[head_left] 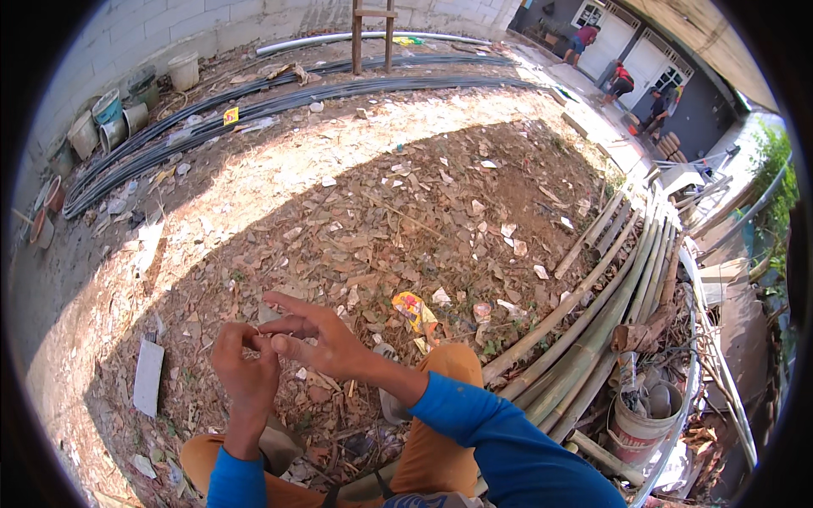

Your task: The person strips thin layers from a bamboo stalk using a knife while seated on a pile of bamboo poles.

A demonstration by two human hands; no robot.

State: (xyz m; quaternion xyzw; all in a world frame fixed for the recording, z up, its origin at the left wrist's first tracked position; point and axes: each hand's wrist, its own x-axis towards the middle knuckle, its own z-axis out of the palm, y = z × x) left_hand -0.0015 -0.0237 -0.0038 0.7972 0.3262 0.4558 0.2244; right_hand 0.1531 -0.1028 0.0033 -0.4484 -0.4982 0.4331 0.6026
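Observation:
My left hand [246, 372] and my right hand [318, 339] meet in front of me, above my knees in orange trousers [436, 457]. The left fingers are curled and pinch together at the right thumb. The right fingers are spread, thumb and forefinger touching the left fingertips. Something very small and thin may sit between the fingertips; it is too small to name. Both sleeves are blue. Below the hands lies bare earth strewn with dry leaves.
A stack of long bamboo poles [593, 313] runs along my right. A dirty bucket [639, 423] stands by them. Long steel bars [279, 102] and a white pipe [339, 38] lie far off near the block wall, with buckets [106, 118]. Three people [622, 80] stand far right.

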